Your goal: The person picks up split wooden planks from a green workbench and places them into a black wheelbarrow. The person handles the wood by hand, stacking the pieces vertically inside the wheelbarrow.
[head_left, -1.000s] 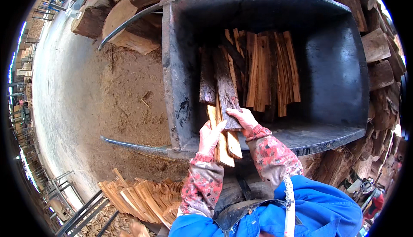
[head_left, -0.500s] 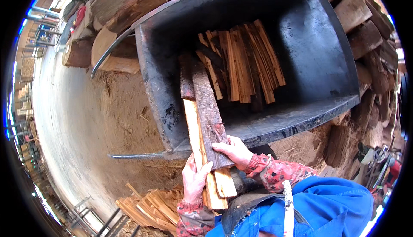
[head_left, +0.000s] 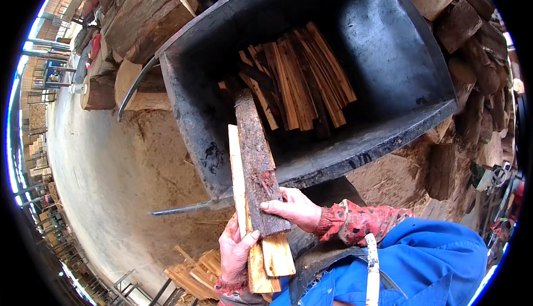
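My left hand [head_left: 236, 247] grips a long, pale split stick of firewood [head_left: 237, 167] near its lower end, the thumb lying across it. Wrapped round a bark-covered slat of firewood [head_left: 256, 161] is my right hand [head_left: 297, 209], its thumb pressed on the bark. The two pieces lie side by side and partly overlap, pointing away from me. The slat's far end reaches over the near left corner of a black metal wheelbarrow tub [head_left: 191, 123]. Inside the tub lies a row of split sticks [head_left: 300, 78]. Some fingers are hidden beneath the wood.
A curved metal handle [head_left: 136, 86] and a straight one [head_left: 180, 209] stick out from the tub's left side. Thick logs [head_left: 147, 17] are stacked beyond it, and more split logs [head_left: 444, 17] at right. Split wood [head_left: 197, 270] lies low at left.
Both hands and the held wood have shifted left and a little nearer me in the picture. A dark bark piece beside the slat's far end no longer shows there.
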Motion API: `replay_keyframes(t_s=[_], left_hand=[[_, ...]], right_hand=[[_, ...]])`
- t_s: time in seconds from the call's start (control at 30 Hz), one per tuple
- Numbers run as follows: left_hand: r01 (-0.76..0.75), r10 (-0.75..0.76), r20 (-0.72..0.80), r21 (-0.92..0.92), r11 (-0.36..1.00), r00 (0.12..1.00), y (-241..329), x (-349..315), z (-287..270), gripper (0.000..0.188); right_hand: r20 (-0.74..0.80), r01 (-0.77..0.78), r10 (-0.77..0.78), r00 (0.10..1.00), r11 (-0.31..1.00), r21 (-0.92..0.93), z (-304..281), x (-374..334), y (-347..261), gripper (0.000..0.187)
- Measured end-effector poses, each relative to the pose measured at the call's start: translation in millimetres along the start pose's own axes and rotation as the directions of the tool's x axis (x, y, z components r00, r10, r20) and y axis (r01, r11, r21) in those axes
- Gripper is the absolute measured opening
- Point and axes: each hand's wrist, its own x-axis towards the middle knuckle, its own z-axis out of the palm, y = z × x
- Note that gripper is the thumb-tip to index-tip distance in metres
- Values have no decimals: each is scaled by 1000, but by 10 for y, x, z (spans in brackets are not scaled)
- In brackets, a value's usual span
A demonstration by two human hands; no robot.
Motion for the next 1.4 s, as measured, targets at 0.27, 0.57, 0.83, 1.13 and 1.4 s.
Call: replay_keyframes(t_s=[0.27,0.57,0.83,1.13,1.4], left_hand=[[-179,187,-62,111,978,980,-65,120,33,65],[-247,366,-236,417,875,900,-576,2545,-977,83],[5,128,-78,872,490,989,-1078,2812,-1178,69],[204,-180,-157,939,279,971,-1430,3708,-1420,72],[141,-122,-105,927,348,987,-2148,4421,-1626,44]], right_hand=[[125,133,-123,984,988,-76,-31,162,-218,46],[-211,86,-484,849,521,-849,-1403,1794,-466,60],[-369,-293,-150,917,374,-880,-2136,2016,-166,47],[-423,-422,30,906,165,-891,-2397,3036,647,41],[-492,-505,132,860,348,-790,-2822,3475,1504,77]])
